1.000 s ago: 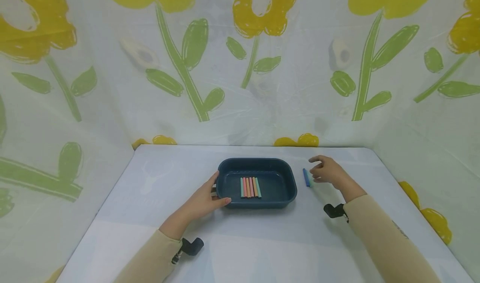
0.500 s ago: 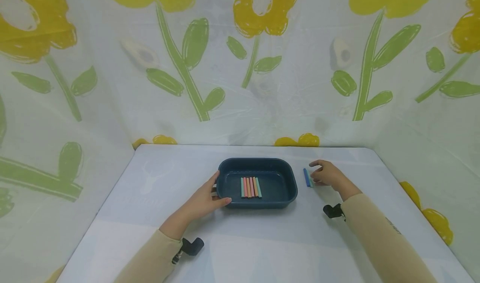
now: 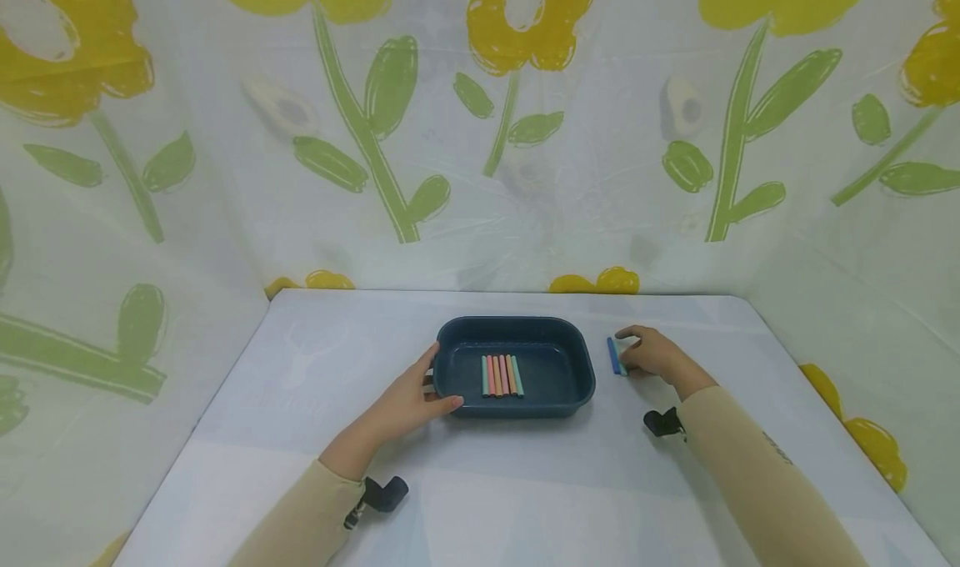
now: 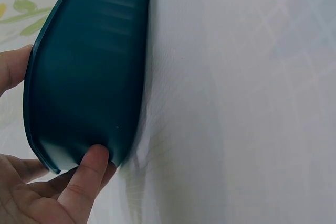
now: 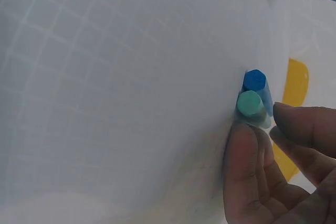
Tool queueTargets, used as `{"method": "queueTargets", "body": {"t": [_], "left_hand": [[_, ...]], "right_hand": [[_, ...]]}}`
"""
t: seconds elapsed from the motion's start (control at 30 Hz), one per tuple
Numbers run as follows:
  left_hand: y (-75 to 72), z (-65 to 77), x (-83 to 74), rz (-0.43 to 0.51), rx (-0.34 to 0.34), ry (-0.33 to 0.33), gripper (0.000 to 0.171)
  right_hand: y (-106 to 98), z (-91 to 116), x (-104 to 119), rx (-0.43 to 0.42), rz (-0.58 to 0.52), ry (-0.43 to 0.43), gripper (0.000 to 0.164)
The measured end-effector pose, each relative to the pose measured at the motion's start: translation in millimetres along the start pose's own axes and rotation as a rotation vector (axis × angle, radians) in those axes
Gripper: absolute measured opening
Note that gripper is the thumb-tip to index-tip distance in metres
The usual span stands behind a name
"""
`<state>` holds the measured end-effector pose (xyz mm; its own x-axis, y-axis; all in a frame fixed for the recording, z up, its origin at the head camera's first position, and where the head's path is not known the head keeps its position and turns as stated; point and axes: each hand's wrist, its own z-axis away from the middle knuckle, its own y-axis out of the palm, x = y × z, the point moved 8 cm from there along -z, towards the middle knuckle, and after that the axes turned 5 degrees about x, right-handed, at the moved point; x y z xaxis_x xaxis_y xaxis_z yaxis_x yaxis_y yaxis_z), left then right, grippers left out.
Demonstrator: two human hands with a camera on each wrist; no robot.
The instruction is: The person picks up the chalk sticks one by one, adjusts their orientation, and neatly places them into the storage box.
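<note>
My left hand grips the left end of a dark blue rectangular tray, thumb at the near corner and fingers round the far one. In the left wrist view, fingers press against the tray's outer wall. Several pastel chalk sticks in green, pink and orange lie side by side inside. Right of the tray, a blue chalk stick and a mint green one lie together on the table. My right hand is beside them, its lower fingers right at the green stick and its thumb apart.
The white table has its back edge against a flower-patterned cloth wall. Similar cloth stands at both sides. A black wrist camera sits on the left wrist, another camera on the right.
My right hand has moved down and slightly left to the green chalk stick, its fingers drawing closer together. The left hand and the tray hold still.
</note>
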<state>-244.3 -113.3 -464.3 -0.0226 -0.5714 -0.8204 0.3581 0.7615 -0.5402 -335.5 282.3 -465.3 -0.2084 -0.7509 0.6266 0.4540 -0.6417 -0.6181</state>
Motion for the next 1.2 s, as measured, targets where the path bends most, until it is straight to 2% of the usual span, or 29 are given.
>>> {"method": "queueTargets", "body": {"t": [0.57,0.87,1.2], "left_hand": [[-1.9,1.3,-1.8,-0.006,-0.009,-0.006,0.106],[-0.6,0.0,-1.2,-0.012,-0.001,-0.011,0.106],[-0.8,1.0,-1.0,-0.001,-0.003,-0.015,0.106]], "right_hand": [[1.5,-7.1,2.2,0.083,0.068,0.011,0.058],[1.5,-4.1,3.4,0.068,0.071,-0.015,0.054],[1.6,2.4,3.0,0.017,-0.004,-0.05,0.057]]}}
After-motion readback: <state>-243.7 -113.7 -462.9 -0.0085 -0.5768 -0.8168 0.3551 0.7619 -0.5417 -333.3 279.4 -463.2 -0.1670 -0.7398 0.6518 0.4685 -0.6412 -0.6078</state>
